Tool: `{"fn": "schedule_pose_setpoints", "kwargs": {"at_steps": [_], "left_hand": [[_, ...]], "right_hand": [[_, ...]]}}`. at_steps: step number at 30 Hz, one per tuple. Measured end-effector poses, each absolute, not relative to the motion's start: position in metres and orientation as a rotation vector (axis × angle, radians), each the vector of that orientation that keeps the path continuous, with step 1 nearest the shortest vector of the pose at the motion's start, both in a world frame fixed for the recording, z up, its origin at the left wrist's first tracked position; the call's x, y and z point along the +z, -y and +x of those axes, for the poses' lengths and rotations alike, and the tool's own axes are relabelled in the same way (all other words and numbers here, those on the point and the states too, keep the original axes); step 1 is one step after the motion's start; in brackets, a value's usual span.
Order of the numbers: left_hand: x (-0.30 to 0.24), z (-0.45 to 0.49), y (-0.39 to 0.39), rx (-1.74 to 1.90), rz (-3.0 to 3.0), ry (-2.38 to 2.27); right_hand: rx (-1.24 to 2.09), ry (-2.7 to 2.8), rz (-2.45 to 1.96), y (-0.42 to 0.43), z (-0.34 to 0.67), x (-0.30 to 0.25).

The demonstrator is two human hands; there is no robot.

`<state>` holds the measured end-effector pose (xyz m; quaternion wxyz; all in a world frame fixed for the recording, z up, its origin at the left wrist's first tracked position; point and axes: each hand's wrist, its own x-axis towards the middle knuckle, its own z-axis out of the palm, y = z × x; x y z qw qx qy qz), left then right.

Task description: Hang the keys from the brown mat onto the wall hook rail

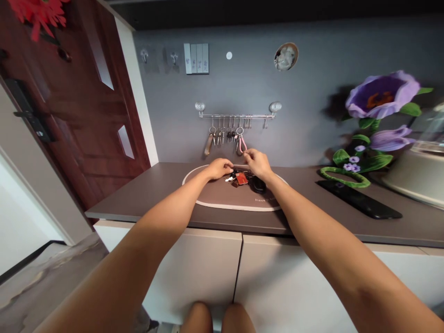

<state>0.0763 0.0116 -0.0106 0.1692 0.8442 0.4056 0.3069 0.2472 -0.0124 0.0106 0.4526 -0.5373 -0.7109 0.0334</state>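
Observation:
Both my arms reach out over a grey oval mat (222,200) on a brown countertop. My left hand (219,168) is curled, its fingers closed on a bunch of keys (239,178) with a red tag lying on the mat. My right hand (257,162) is raised just above the bunch, its fingers pinched at something small near a pink loop (242,144) hanging from the wall rail (237,115). A black key fob (257,186) lies on the mat under my right wrist.
More keys hang from the rail's hooks. A black remote (359,200) and purple fake flowers (379,99) sit to the right, with a lidded pot (414,173) at the far right. A dark wooden door (69,101) stands at left. White cabinets are below.

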Motion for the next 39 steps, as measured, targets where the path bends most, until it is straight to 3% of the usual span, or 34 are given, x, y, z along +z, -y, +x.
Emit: {"fn": "schedule_pose_setpoints", "kwargs": {"at_steps": [13, 39], "left_hand": [[-0.012, 0.070, -0.011, 0.585, 2.731, -1.005], [-0.011, 0.050, -0.017, 0.585, 2.790, -1.209]], "right_hand": [[0.028, 1.808, -1.330, 0.018, 0.246, 0.011], [0.046, 1.824, -1.313, 0.021, 0.245, 0.010]]}}
